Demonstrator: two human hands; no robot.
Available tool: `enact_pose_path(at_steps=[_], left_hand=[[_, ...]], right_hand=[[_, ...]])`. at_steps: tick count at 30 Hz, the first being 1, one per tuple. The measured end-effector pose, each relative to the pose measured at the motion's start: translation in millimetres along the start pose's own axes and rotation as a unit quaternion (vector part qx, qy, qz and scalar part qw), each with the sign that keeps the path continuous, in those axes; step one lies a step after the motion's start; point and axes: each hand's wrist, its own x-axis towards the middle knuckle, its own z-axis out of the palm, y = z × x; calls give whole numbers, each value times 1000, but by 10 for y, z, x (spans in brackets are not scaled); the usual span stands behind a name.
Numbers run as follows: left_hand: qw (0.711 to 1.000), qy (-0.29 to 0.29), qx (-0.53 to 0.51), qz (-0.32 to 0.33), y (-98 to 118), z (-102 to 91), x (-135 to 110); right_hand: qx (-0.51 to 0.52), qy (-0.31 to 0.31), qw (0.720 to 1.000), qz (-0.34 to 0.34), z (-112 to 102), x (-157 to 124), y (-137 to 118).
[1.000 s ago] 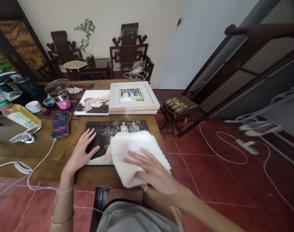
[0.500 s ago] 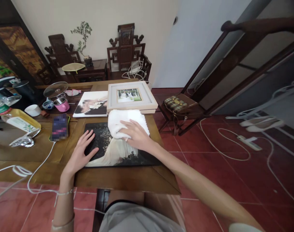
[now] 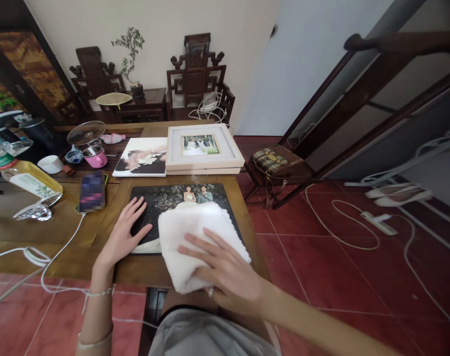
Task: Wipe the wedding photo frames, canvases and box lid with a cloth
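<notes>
A dark photo panel (image 3: 158, 200) showing two people lies flat on the wooden table. My left hand (image 3: 125, 232) rests over its left edge, fingers spread and holding nothing. My right hand (image 3: 228, 272) has hold of a folded white towel (image 3: 195, 222), with the fingers laid over its top and the thumb side tucked at its near edge. The towel covers the lower right part of the panel and reaches past the table's front edge.
Behind the panel lie a framed photo (image 3: 206, 160) and a white-edged print (image 3: 143, 170). To the left are a charging phone (image 3: 91, 193), a pink mug (image 3: 95, 157), an oil bottle (image 3: 32, 178) and a white cable (image 3: 63, 247). A chair with a plaid bag (image 3: 269, 160) stands right.
My right hand has drawn the towel toward me, from the panel's far edge to its near edge, uncovering the two people pictured. My left hand has stayed in place.
</notes>
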Motion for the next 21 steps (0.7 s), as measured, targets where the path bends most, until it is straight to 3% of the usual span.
enact_pose_path(at_steps=[7,13,17,21], left_hand=[[1000,-5,4,-1,-7,0,4],[1000,-2,-8,-14,-13,-2,25],[1000,2,-19,-25,-57,9,42],[1000,-6,-18,-14,-97,18,79]], right_hand=[[-16,21,999,46,-126,425,465],[-44,48,994,92,-75,897,862],[-26,44,994,92,-53,857,722],[3,6,999,33,-84,526,344]])
